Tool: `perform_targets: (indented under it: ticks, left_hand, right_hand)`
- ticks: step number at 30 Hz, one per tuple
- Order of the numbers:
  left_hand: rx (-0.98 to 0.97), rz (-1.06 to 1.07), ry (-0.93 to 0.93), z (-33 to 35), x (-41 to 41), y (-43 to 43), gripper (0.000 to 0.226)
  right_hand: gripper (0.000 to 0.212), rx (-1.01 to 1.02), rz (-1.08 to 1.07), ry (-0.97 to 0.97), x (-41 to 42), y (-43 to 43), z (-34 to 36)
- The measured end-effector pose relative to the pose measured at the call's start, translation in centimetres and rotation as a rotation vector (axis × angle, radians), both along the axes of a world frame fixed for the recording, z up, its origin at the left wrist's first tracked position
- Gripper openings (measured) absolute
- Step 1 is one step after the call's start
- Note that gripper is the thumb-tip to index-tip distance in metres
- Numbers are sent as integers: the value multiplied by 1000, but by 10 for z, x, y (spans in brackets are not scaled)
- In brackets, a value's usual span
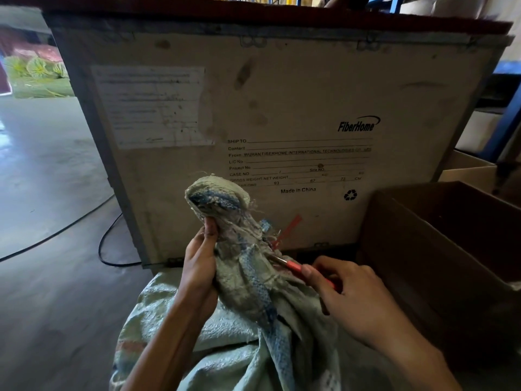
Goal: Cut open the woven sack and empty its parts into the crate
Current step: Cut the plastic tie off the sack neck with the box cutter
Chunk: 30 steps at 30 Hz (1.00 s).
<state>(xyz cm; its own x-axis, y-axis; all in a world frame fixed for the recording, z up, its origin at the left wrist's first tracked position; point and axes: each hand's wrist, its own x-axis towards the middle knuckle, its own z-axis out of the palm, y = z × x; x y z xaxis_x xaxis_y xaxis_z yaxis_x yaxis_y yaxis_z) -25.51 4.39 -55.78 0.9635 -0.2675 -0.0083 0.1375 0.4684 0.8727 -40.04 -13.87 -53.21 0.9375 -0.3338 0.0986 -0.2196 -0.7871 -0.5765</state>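
Head view: my left hand (198, 272) grips the bunched neck of the woven sack (248, 280) before the crate (282, 94); my right hand (358, 297) pinches a red cutter (291, 265) at the tie. Cutting step; next, I judge, slice through carefully.

The left hand (198, 266) grips the bunched neck of the sack (242, 280), holding it upright with the frayed top folded over above the thumb. The right hand (358, 303) holds a red cutter (293, 265), its metal tip touching the neck just below a red tie (287, 228). Behind stands a plywood crate (282, 94) printed "FiberHome", with a paper label (152, 105) on its left. An open box (451, 249) sits to the right. A black cable (107, 241) runs across the floor (42, 165).
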Motion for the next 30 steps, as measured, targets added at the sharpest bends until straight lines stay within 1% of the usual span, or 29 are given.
perform_targets:
  ticks: [1,2,4,5,7,9,11,14,16,20,22,24,25,26,30]
  left_hand:
    - [-1,5,10,1,2,2,46]
    - [1,2,20,1,3,3,48]
    - [19,-26,40,0,5,3,52]
    - [33,-48,50,-1,4,2,53]
    - [58,-105,74,-4,2,-2,56]
    - [86,-194,91,-7,-4,-8,60]
    - [118,-302,73,-10,-10,-16,61]
    - [159,-411,-1,-12,-19,-26,60]
    - [169,-399,-26,-11,-24,-29,62]
    - [222,-275,-36,-9,-30,-31,71]
    - [260,-258,-148,-7,-36,-33,74]
    - [299,-270,-298,-9,-39,-33,86]
    - [318,-278,-363,-8,-39,-32,86]
    - [330,-281,-407,-8,-38,-30,80]
    - [349,-319,-490,-1,-27,-21,47]
  right_hand:
    - [50,-8,4,28,-1,-4,1]
    - [48,35,26,25,-2,-7,2]
    - [47,228,99,-28,-3,-11,7]
    - [49,317,125,-64,-3,-12,9]
    - [58,481,138,-155,-3,-15,14]
    - [62,582,107,-281,-1,-16,15]
    - [56,612,76,-393,4,-14,12]
    - [56,592,70,-421,12,-11,2]
    - [55,609,76,-407,16,-8,-4]
    - [50,623,119,-405,17,-8,-8]
    - [43,625,108,-440,17,-10,-7]
    - [38,655,98,-455,17,-11,-6]
    - [37,670,104,-456,17,-12,-5]
    - [35,679,114,-453,16,-13,-4]
    - [32,688,167,-416,15,-18,0]
